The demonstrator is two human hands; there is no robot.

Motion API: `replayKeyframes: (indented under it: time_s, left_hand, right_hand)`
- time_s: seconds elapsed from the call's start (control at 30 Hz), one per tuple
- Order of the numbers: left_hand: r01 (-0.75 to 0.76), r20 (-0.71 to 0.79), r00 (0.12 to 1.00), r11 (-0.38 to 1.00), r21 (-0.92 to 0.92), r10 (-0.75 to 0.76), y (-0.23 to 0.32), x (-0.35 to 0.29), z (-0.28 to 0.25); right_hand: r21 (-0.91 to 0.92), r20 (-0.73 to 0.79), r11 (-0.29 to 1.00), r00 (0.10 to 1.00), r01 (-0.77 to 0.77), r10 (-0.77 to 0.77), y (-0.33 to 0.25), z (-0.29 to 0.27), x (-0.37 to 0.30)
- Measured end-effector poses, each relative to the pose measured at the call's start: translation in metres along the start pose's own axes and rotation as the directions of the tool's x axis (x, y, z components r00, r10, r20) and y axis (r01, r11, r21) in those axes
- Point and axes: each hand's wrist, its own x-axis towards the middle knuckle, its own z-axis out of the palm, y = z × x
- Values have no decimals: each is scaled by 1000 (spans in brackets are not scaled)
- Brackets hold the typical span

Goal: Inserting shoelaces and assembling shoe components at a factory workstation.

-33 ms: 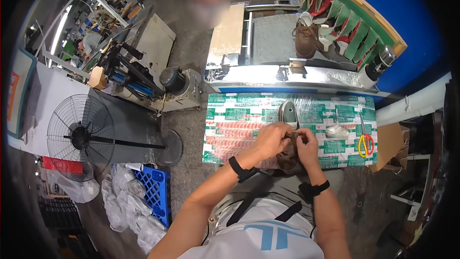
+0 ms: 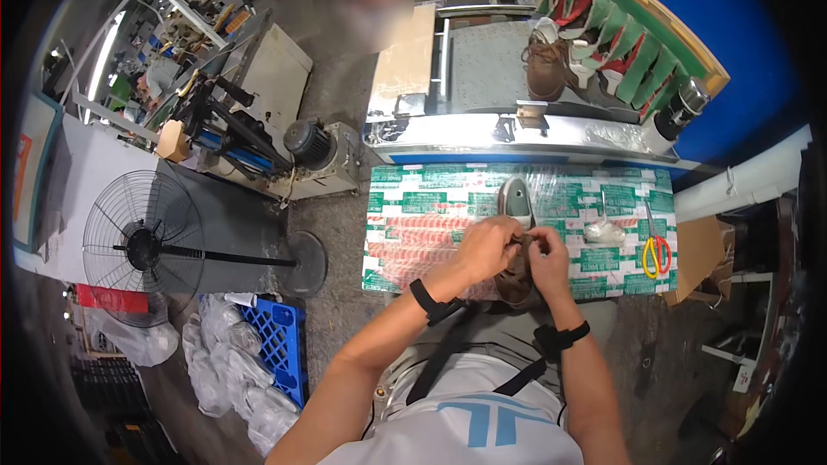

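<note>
A brown shoe (image 2: 514,288) lies on a table covered in green and white printed wrap (image 2: 413,193), its toe toward me. Out of its opening, at the far end, rises a pale form (image 2: 517,200) with a grey-green top and a small hole. My left hand (image 2: 491,248) is closed at the shoe's upper from the left, fingertips bent inward. From the right, my right hand (image 2: 548,257) pinches close to those fingertips. Whatever thin part lies between the fingers is too small to make out. My hands cover the middle of the shoe.
Yellow-and-red-handled scissors (image 2: 656,257) and a small clear-wrapped bundle (image 2: 606,232) lie to the right on the table. Beyond runs a metal-edged conveyor (image 2: 482,133) with another brown shoe (image 2: 546,69). A standing fan (image 2: 143,247) and a blue crate (image 2: 277,340) are at left. A person stands far off.
The whole view has shifted very slightly. My hands keep nearly the same place and grip at the shoe.
</note>
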Motion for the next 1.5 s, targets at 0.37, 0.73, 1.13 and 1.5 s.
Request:
replayKeyframes:
  time_s: [0.37,0.73,1.13,1.5]
  left_hand:
    - [95,48,995,994,-61,-92,-15,2,8]
    - [148,183,980,906,-396,-80,-42,-10,6]
    - [247,73,969,899,-360,-237,-23,-4,11]
    - [242,182,970,747,-620,-164,-46,-13,16]
  right_hand:
    - [-214,-90,970,986,117,-139,-15,12,10]
    - [-268,288,938,947,221,-141,-28,-23,25]
    - [52,40,993,994,-108,106,5,-6,10]
    - [-323,357,912,925,252,-129,-34,-19,29]
